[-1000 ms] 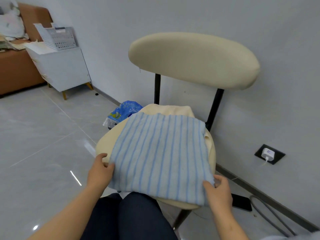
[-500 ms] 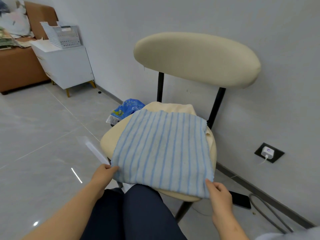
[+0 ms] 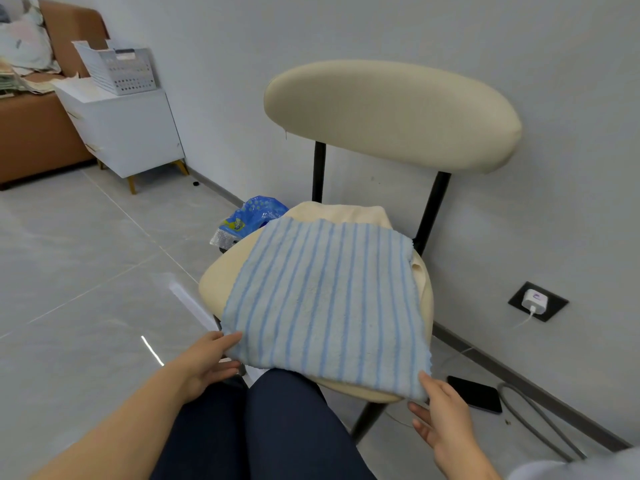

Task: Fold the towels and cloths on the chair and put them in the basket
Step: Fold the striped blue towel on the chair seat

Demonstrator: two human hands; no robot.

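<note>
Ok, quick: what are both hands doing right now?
Left hand: pinches near-left corner of the striped towel.
Right hand: pinches its near-right corner.

Striped towel (image 3: 329,306) spread flat on the chair (image 3: 391,112) seat, over a cream cloth (image 3: 346,213).
We note the towel is pale blue with darker blue stripes running front to back; it covers most of the seat, its near edge overhanging the front. The cream cloth shows only past the towel's far edge and right side. The white perforated basket (image 3: 117,71) stands well apart, at far left.
</note>
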